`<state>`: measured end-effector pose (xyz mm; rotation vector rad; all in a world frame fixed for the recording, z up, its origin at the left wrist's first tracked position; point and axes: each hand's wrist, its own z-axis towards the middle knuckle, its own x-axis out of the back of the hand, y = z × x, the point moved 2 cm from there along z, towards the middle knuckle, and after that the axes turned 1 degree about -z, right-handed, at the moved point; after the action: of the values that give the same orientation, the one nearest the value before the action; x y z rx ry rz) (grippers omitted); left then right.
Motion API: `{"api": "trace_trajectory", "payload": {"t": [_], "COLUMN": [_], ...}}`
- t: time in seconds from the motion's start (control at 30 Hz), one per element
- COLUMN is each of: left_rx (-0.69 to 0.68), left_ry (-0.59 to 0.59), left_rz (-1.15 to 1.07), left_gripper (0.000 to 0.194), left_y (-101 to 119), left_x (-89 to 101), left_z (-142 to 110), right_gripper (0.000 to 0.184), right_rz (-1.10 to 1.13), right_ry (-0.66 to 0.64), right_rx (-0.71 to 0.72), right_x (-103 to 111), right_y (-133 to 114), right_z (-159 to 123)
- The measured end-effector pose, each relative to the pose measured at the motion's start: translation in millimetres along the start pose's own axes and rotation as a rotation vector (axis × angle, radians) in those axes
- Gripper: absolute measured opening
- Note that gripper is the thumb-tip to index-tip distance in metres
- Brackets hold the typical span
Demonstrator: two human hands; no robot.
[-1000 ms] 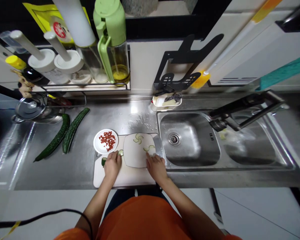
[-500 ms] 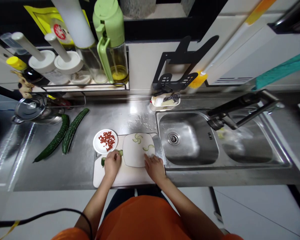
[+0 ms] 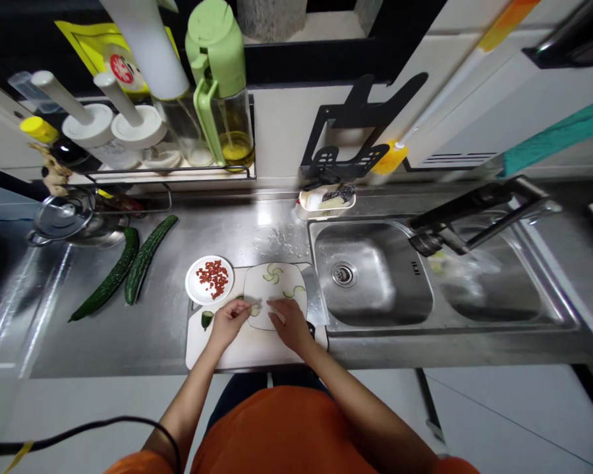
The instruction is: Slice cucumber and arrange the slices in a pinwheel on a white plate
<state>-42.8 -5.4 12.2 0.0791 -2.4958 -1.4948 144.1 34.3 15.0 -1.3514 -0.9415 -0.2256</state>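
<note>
Pale cucumber slice (image 3: 254, 309) pinched in left hand (image 3: 232, 320); right hand (image 3: 289, 322), loosely open, hovers over plate (image 3: 264, 299).

Lighting's kinda mixed tbh, moderately bright on the steel table (image 3: 93, 342) with a white glare spot near the middle and long shiny streaks at left. Sink basin (image 3: 375, 276) has a blurry sheen, black shelf (image 3: 326, 59) up top goes really dark. Wide lens stretches the edges, left hand (image 3: 228, 321) and right hand (image 3: 290, 324) look slightly soft
</note>
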Motion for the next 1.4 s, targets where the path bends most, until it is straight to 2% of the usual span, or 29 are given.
{"api": "trace_trajectory", "payload": {"t": [0.07,0.13,0.27,0.4,0.53,0.63,0.8,0.9,0.97,1.2,1.4], "left_rx": [0.017,0.03,0.083,0.278,0.528,0.571,0.527,0.494,0.442,0.101,-0.196], "left_ry": [-0.098,-0.165,-0.231,-0.237,-0.27,-0.323,-0.306,-0.302,-0.302,-0.234,-0.225], "left_rz": [-0.039,-0.065,-0.126,-0.285,-0.475,-0.56,-0.557,-0.452,-0.331,0.074,0.481], "left_gripper": [0.028,0.028,0.028,0.038,0.046,0.044,0.048,0.05,0.046,0.016,0.013], "left_y": [6.2,10.7,13.3,6.0,-0.8,0.2,3.3,6.4,9.8,23.0,35.6], "left_x": [-9.5,-17.7,-30.1,-40.4,-52.0,-59.1,-63.3,-65.4,-68.7,-89.4,-100.5], "left_z": [0.8,1.8,4.1,5.7,6.9,10.0,20.0,27.1,32.6,53.9,65.7], "right_gripper": [0.025,0.02,0.013,0.011,0.01,0.011,0.014,0.018,0.016,0.017,0.017], "right_rz": [0.113,0.181,0.213,0.236,0.246,0.267,0.261,0.26,0.244,0.083,-0.121], "right_ry": [0.007,-0.04,-0.09,-0.033,-0.006,0.009,0.046,0.097,0.117,0.199,0.174], "right_rx": [-0.055,-0.115,-0.185,-0.204,-0.146,-0.095,-0.165,-0.245,-0.245,-0.215,-0.33], "right_x": [1.4,4.9,17.0,27.1,32.8,36.1,36.4,35.5,35.6,38.8,37.2], "right_y": [-1.5,-2.7,-3.8,-2.8,-2.5,-1.7,8.7,19.1,25.1,39.4,41.4], "right_z": [5.5,9.6,11.8,8.3,3.8,0.5,-7.9,-14.1,-17.0,-13.4,-1.7]}}
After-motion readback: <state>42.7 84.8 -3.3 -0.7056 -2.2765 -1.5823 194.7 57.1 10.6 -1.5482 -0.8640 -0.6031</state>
